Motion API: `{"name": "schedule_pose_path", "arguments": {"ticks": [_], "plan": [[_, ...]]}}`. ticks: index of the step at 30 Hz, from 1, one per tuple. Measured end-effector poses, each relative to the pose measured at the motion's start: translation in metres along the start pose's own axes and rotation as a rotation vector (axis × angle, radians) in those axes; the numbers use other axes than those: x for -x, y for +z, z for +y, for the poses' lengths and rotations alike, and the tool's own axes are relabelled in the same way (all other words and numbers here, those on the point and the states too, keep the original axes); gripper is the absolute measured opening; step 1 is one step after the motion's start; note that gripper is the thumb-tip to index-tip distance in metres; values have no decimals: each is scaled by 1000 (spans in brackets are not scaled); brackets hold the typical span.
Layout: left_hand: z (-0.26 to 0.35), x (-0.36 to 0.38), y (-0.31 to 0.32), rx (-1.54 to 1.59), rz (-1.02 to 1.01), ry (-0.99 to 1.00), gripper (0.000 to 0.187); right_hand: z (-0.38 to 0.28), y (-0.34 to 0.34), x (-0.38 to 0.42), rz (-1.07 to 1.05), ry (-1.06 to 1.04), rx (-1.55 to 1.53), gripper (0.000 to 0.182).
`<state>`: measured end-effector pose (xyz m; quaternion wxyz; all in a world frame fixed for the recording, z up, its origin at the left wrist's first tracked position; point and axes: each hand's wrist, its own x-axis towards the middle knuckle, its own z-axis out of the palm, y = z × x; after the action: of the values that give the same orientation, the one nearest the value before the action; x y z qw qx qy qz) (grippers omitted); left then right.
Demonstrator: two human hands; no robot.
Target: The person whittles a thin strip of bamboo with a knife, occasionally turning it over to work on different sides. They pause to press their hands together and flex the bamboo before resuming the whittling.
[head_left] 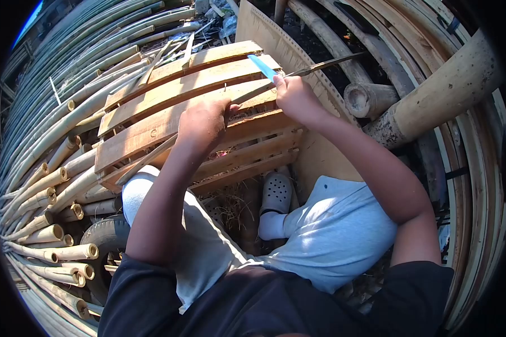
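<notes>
A long, thin bamboo strip (252,94) slants across the top of a slatted wooden crate (146,133). My left hand (203,124) is closed around the strip's middle, and its lower end passes beneath my left forearm. Further up the strip, my right hand (298,100) is closed on a light-blue, blade-shaped tool (262,67), probably a knife. The tool points up and left, crossing close to the strip; whether the two touch is hard to see. My fingers hide the tool's grip. Beyond my right hand, the strip's far end reaches toward the upper right.
Many bamboo poles (62,178) lie stacked on the left. A curved plywood sheet (315,154) stands right of the crate. A thick bamboo pole (441,92) and long wooden strips (480,185) lie at right. A tyre (104,238) sits low at left, and a grey clog (276,192) shows between my knees.
</notes>
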<state>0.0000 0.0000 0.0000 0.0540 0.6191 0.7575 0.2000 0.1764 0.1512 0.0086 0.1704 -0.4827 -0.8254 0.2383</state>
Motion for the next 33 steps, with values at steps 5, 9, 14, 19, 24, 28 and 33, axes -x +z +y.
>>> {"name": "schedule_pose_path", "arguments": {"ticks": [5,9,14,19,24,28,33], "plan": [[2,-12,8,45,72,33,31,-20,6,36,78,-117,-32,46],[3,-8,9,47,63,14,31,-9,-1,15,15,-2,-95,44],[2,-8,7,25,52,25,30,-14,17,34,108,-73,-140,42],[3,-3,4,48,36,22,30,-21,12,32,26,-62,-165,44],[1,-5,4,-20,25,34,31,-13,11,28,102,-8,-229,43],[0,-5,-3,49,-43,-2,34,2,9,22,15,-125,-187,42],[-7,-17,-5,162,-150,-105,42,21,31,15,397,6,-142,42]]}}
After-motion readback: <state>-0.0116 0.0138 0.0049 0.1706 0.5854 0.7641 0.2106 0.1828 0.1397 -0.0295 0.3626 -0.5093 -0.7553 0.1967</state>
